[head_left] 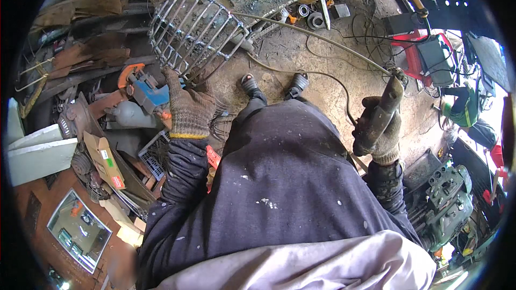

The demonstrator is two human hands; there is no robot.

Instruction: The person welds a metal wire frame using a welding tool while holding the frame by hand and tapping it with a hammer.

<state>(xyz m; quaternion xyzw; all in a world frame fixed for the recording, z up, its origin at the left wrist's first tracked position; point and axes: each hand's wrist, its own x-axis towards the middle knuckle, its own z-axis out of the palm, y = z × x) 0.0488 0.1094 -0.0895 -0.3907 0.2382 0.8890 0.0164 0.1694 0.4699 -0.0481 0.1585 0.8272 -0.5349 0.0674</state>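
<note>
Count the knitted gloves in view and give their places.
2: one glove on the left hand, at the metal rack; another on the right hand, gripping a thick handle. More may be hidden.

My left hand (191, 110), in a brown-grey knitted glove with a yellow cuff, reaches forward, thumb and fingers closed in a grasp, tips partly hidden. My right hand (391, 142), in a similar knitted glove, is curled into a grip, held out to my right. Both dark-sleeved forearms point forward, well apart.
</note>
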